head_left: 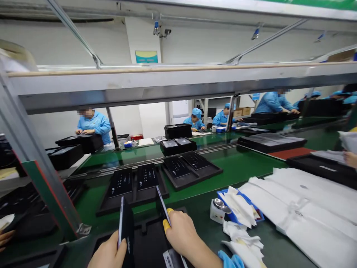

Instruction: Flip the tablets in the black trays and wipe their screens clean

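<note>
Gripping upright phones: left hand (109, 254) one (126, 227), right hand (181, 232) another (163, 208).

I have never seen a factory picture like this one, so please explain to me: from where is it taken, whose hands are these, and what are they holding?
The picture comes from a camera worn on a worker's head, looking forward and down, so the two hands at the bottom are that person's own. The left hand holds a thin black slab, like a phone, upright on its edge. The right hand holds a second one; a yellow cover sits on one of its fingers. Both hands are above a black tray.

In front lies a green belt carrying black trays with more such slabs. To the right are white cloths and a small white container. Farther back, other people in blue coats work at the same line.
</note>
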### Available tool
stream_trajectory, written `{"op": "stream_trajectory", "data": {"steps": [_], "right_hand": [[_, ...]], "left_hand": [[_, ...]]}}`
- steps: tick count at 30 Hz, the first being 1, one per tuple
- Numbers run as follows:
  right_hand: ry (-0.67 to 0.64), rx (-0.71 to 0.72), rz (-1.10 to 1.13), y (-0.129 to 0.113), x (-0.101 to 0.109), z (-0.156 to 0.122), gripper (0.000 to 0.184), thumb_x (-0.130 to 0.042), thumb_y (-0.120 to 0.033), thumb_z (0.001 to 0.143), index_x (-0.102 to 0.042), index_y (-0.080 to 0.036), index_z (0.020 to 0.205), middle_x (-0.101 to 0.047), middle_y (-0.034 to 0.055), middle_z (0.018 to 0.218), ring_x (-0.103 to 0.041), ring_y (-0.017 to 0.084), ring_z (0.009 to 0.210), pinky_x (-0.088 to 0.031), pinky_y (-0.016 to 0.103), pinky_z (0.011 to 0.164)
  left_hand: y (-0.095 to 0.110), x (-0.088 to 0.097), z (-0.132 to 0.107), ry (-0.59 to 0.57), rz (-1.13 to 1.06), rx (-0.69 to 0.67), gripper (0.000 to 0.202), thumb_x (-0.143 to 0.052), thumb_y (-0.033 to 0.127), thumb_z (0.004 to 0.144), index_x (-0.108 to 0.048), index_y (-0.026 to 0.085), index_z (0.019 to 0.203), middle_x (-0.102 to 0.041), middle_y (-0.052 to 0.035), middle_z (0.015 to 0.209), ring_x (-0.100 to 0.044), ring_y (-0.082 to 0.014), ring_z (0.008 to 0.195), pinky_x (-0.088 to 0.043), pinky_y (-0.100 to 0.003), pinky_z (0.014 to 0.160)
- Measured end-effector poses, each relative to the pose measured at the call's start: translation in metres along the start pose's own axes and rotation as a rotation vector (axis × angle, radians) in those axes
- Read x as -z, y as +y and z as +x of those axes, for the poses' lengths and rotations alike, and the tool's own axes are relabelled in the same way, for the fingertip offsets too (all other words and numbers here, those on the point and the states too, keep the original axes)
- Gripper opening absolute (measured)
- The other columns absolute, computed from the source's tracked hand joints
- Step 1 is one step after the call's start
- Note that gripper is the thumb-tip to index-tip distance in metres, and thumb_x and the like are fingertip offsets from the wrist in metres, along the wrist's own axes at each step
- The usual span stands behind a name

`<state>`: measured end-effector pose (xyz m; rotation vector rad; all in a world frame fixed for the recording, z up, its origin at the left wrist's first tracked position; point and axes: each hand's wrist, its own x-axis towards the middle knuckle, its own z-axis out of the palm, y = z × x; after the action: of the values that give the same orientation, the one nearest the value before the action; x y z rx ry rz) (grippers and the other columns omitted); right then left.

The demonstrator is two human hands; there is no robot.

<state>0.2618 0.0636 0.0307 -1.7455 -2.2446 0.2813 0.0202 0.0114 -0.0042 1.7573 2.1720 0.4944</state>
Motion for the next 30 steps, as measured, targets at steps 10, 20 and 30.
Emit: {"op": "stream_trajectory", "data": {"steps": [10, 20, 30], "right_hand": [[-0.041, -0.089, 0.016, -0.012, 0.005, 0.041, 0.055, -0.051, -0.036, 0.091, -0.051, -0.007, 0.138, -0.073, 0.0194, 0.106, -0.069, 0.033, 0.101, -0.048, 0.038, 0.079], [-0.088, -0.046, 0.11, -0.005, 0.009, 0.043, 0.021, -0.051, -0.028, 0.088, -0.07, -0.018, 0.088, -0.075, 0.0104, 0.089, -0.07, 0.027, 0.086, -0.04, 0.029, 0.063], [0.628, 0.339, 0.324, 0.03, -0.062, -0.035, 0.025, -0.04, -0.023, 0.094, -0.063, -0.02, 0.087, -0.062, 0.0078, 0.07, -0.062, 0.025, 0.064, -0.049, 0.035, 0.058]], "left_hand": [[0.035, 0.026, 0.046, -0.001, 0.042, 0.078, 0.029, -0.042, 0.038, 0.095, -0.058, 0.018, 0.081, -0.059, -0.001, 0.075, -0.055, -0.0167, 0.072, -0.045, -0.036, 0.075], [0.038, 0.038, 0.039, -0.029, 0.049, 0.088, 0.033, -0.038, 0.039, 0.096, -0.06, 0.017, 0.087, -0.068, -0.0058, 0.089, -0.063, -0.0198, 0.087, -0.047, -0.037, 0.08], [0.036, -0.024, -0.055, 0.513, 0.121, 0.14, 0.071, -0.025, 0.054, 0.096, -0.06, -0.003, 0.121, -0.066, -0.019, 0.07, -0.065, -0.0341, 0.075, -0.041, -0.044, 0.07]]}}
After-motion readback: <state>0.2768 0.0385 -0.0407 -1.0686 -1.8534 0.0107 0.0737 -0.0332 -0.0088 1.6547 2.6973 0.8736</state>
